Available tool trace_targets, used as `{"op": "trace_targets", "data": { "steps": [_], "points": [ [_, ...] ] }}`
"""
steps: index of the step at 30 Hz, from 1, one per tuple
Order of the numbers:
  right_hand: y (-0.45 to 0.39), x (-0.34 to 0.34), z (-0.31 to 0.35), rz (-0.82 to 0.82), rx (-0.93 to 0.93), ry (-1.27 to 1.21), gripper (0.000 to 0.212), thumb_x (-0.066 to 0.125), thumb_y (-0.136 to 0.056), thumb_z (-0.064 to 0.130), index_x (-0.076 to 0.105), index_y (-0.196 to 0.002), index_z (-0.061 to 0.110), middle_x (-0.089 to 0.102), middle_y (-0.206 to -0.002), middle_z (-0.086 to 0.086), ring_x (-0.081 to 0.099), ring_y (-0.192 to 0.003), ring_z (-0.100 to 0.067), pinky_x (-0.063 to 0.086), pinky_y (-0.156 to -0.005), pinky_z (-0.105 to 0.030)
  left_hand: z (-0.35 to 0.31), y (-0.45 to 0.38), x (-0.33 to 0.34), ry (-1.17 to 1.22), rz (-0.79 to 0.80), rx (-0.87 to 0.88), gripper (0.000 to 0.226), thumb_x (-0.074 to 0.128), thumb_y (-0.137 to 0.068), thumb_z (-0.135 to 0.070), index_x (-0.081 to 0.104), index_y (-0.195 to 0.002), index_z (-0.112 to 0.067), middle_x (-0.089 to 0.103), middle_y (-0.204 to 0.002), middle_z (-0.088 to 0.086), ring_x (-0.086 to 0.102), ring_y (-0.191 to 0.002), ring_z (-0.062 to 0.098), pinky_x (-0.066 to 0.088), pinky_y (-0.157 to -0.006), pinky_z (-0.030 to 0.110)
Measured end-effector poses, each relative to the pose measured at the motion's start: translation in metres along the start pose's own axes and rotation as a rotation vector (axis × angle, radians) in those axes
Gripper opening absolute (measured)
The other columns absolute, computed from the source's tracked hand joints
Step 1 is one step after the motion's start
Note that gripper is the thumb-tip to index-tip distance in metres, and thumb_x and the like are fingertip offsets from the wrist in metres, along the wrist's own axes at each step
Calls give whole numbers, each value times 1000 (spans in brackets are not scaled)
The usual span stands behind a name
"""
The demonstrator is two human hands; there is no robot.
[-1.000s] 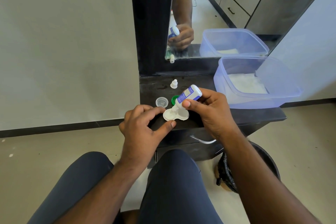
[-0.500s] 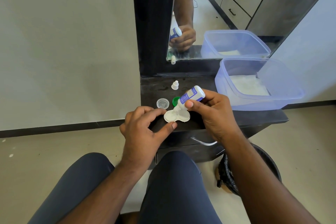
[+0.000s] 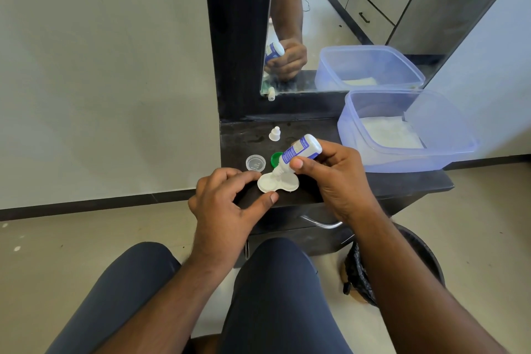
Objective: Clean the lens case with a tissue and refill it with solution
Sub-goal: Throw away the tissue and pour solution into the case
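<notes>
A white two-well lens case [image 3: 277,183] lies open near the front edge of the black counter [image 3: 373,184]. My left hand [image 3: 227,204] pinches the case's left end between forefinger and thumb. My right hand [image 3: 330,178] grips a small white solution bottle [image 3: 298,152] with a blue label, tipped nozzle-down over the case's middle. Behind the case lie a clear cap [image 3: 255,163] and a green cap [image 3: 275,158], partly hidden by the bottle. The bottle's white cap [image 3: 275,134] stands farther back.
A translucent blue tub [image 3: 402,135] holding white tissues sits on the counter's right side. A mirror [image 3: 359,23] rises behind the counter. A black-lined bin [image 3: 402,264] stands on the floor at the right, beside my knees. A drawer handle [image 3: 319,223] juts below the counter.
The bottle and both hands hold nearly the same pose over the case; only the camera view has shifted slightly.
</notes>
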State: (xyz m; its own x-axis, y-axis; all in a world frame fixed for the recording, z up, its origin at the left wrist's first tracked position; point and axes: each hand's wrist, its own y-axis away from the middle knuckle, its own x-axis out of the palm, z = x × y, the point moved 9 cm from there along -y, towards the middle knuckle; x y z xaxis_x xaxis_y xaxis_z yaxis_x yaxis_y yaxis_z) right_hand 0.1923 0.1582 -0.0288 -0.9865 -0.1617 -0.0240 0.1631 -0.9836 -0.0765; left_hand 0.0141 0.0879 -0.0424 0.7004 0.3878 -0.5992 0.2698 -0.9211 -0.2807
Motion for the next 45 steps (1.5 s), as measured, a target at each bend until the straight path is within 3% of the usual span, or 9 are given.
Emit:
{"op": "trace_targets", "data": {
  "steps": [7,14,18,24,36,42,45],
  "points": [
    [1,1,5,-1,-2,-105,30,79,-65,17,72,-92,5,74,-83,-8,69,-80,-22,54,-69,-27,0,0,-1,-3,-8,-5,42,77,-67,-49,71,-105,-34,57,-100,-13,48,-102,13,28,-80,33],
    [1,-3,5,-51,31,-162,31,76,-59,27,73,-85,10,74,-81,-7,66,-77,-21,55,-69,-27,0,1,-1,15,-14,-9,41,78,-67,-47,71,-105,-34,57,-100,-13,48,-102,13,28,-81,32],
    [2,0,4,-18,25,-109,30,76,-63,23,73,-88,7,74,-83,-9,67,-78,-22,54,-71,-29,-1,1,-1,9,-4,-7,42,76,-67,-48,71,-106,-33,56,-101,-13,48,-103,13,31,-82,33],
    [3,7,9,31,1,-91,17,73,-69,9,72,-86,7,75,-77,-2,69,-75,-13,54,-67,-21,-1,1,-1,18,-8,-4,42,77,-67,-48,71,-105,-31,58,-101,-11,48,-102,14,40,-83,41],
    [3,2,6,-8,0,-84,31,77,-65,18,73,-92,4,75,-83,-6,70,-80,-19,54,-70,-26,1,2,0,17,-22,11,42,76,-68,-48,71,-105,-31,59,-101,-11,47,-100,13,43,-80,43],
    [2,-9,5,-88,-5,-302,30,86,-54,31,76,-80,18,73,-81,-3,65,-77,-16,51,-63,-23,1,2,-1,18,-25,15,41,77,-67,-51,71,-103,-33,56,-98,-13,47,-101,13,40,-81,40],
    [3,-13,7,-103,-19,-320,19,79,-59,25,76,-76,18,72,-75,-1,65,-72,-14,50,-62,-23,2,1,-1,48,-33,19,46,67,-65,-62,71,-101,-35,56,-95,-14,46,-98,11,45,-80,46]
  ]
}}
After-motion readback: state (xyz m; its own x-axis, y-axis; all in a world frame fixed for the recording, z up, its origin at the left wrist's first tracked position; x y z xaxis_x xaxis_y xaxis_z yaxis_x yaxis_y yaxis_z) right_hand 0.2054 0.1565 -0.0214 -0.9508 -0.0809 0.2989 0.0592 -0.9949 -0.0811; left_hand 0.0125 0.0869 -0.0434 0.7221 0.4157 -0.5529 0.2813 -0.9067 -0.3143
